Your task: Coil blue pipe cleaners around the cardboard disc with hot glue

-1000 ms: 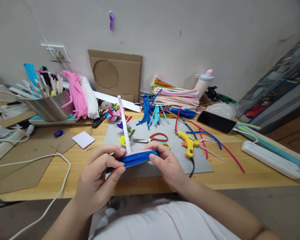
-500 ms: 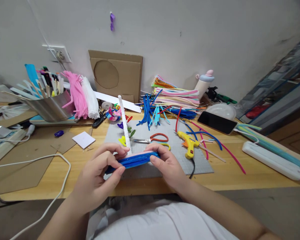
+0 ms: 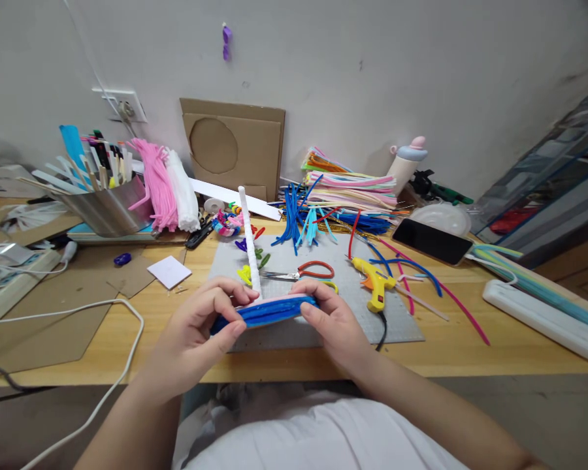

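Note:
Between my two hands is a flat piece edged with blue pipe cleaners, with a strip of pale pink showing along its top. My left hand pinches its left end between thumb and fingers. At the right end, my right hand grips it with the thumb on the near side. A white wrapped stick rises upright behind the blue edge; whether it is joined to the piece is hidden. Just beyond lie scissors with red-orange and yellow handles, and small yellow and green pipe-cleaner shapes.
A yellow glue gun lies on the grey cutting mat, its black cord trailing forward. Pipe-cleaner bundles and a phone sit behind. A metal holder stands left, near a white cable.
The whole view has shifted slightly, with things appearing a little farther right. Both hands keep their hold on the blue-edged piece, with almost no other movement.

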{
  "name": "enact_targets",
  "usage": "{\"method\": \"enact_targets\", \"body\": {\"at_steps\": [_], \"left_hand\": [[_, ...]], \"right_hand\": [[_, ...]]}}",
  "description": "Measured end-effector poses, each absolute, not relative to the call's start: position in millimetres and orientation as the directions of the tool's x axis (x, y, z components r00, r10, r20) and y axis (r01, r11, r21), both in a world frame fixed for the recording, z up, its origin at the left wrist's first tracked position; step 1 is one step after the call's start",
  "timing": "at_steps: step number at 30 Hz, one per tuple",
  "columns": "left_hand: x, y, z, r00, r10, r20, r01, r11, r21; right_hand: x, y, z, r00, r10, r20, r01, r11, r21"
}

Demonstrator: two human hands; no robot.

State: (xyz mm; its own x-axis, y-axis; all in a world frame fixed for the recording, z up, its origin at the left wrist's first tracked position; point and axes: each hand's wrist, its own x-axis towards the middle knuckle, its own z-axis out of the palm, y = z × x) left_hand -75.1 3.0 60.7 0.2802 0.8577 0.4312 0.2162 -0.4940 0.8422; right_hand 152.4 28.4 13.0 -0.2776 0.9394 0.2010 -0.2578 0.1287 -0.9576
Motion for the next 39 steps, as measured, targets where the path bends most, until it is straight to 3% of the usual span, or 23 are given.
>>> {"method": "enact_targets", "body": {"at_steps": [11,19,27,30,34,39], "left_hand": [[-73,6,59,0.308,0.907,0.288,0.111,-0.335,0.936],[-73,15,54,0.316,0.918,0.241,-0.019,-0.248,0.969],[-80,15,51,0.292,0.932,0.214,-0.021,-0.218,0.976],[-82,16,50,0.276,0.938,0.210,-0.022,-0.212,0.977],[-83,17,49,0.274,0.936,0.221,-0.030,-0.221,0.975],[-84,15,49,0.275,0.942,0.191,-0.048,-0.185,0.982]], "right_hand": [[157,34,20,-0.358,0.931,0.070,-0.331,-0.057,-0.942],[157,39,21,-0.377,0.924,0.067,-0.385,-0.091,-0.918],[160,47,19,-0.353,0.935,0.035,-0.547,-0.176,-0.818],[165,54,16,-0.269,0.963,-0.017,-0.622,-0.187,-0.761],[174,58,15,-0.080,0.994,-0.073,-0.660,-0.108,-0.744],[184,50,27,-0.031,0.994,0.105,-0.594,0.066,-0.802]]}}
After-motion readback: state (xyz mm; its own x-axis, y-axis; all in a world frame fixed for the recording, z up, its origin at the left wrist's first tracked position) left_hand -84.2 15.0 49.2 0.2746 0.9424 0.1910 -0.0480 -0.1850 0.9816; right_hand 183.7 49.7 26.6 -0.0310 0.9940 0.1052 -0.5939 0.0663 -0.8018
